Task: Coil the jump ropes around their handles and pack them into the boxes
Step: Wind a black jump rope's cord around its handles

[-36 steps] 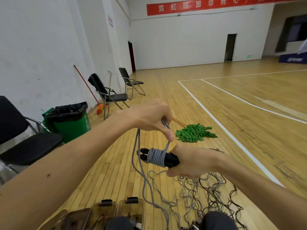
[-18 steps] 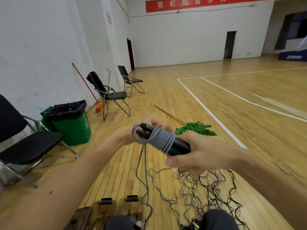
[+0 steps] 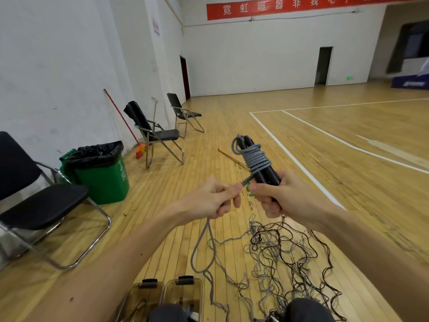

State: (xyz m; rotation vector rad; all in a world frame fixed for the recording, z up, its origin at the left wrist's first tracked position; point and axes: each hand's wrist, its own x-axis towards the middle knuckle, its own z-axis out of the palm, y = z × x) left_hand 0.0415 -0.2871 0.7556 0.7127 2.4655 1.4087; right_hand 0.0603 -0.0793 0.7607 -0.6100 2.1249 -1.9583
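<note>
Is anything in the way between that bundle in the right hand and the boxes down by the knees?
Nothing solid. Between the handles in the right hand and the boxes hangs only the loose rope, pinched by the left hand, its tail trailing beside the boxes. Whether the boxes have lids on is unclear.

The wooden gym floor [image 3: 348, 163], marked with white court lines, carries a loose tangle of grey and dark jump ropes [image 3: 285, 254] near right. Two clear boxes [image 3: 199, 289] stand at the near edge. A green bin [image 3: 104, 182] and three folding chairs [image 3: 160, 135] stand left, and a wooden stick [image 3: 228, 155] lies mid-floor.
</note>
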